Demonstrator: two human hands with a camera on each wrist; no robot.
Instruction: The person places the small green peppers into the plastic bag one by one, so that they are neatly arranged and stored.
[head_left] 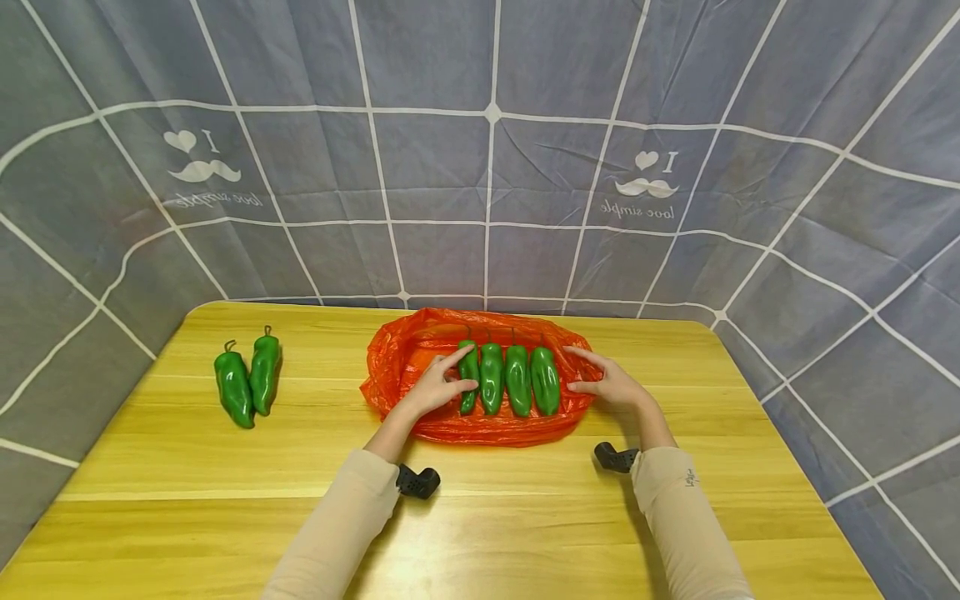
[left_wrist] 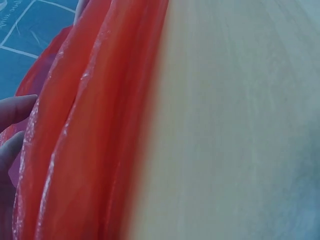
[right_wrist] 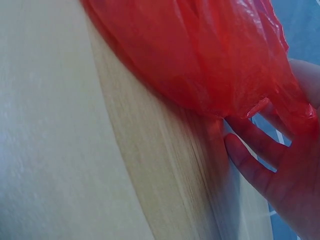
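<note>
Well, hands [head_left: 432,388] [head_left: 618,390] (touching, perhaps) at bag edge [head_left: 487,432].

High head view facing forward-down, close wrist views, red bag [head_left: 480,431] shared

Your left arm [head_left: 326,533] reaches forward and inward from the bottom of the head view, its pale sleeve [head_left: 360,483] ending short of the bare wrist [head_left: 388,437]. Your left hand [head_left: 431,387] has its back turned up, index finger [head_left: 454,358] and thumb [head_left: 461,387] extended, tips apart. Your right arm [head_left: 693,533] angles inward from the opposite side. Your right hand [head_left: 618,386] points inward, thumb and forefinger spread; its lower fingers [right_wrist: 248,162] show separated in the right wrist view.
</note>
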